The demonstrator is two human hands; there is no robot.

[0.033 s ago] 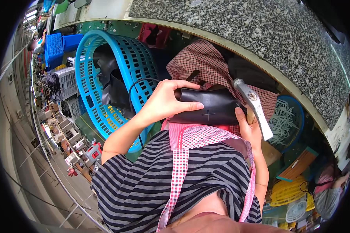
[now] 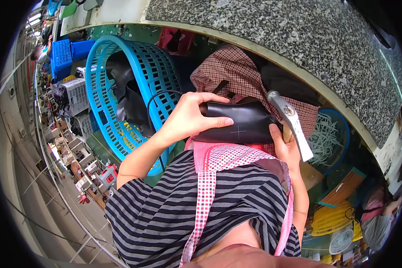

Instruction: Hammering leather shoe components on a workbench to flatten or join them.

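Note:
My left hand (image 2: 187,118) grips the left end of a flat black pad (image 2: 243,125) with a thin cross mark on it, held just in front of my chest. A black cable (image 2: 152,100) loops off the pad's left side. My right hand (image 2: 286,152) is closed on a hammer (image 2: 292,123) with a worn metal head and a wooden handle. The hammer head lies against the pad's right end, and my right thumb touches that end. Below them is my pink checked apron (image 2: 219,156) over a striped shirt.
A large blue plastic basket (image 2: 116,89) with black sheeting inside stands to the left. A red checked cloth (image 2: 236,73) lies behind the pad. A speckled granite counter (image 2: 299,40) runs above. At the right are a small blue basket (image 2: 332,134) of white strips and a yellow basket (image 2: 330,219).

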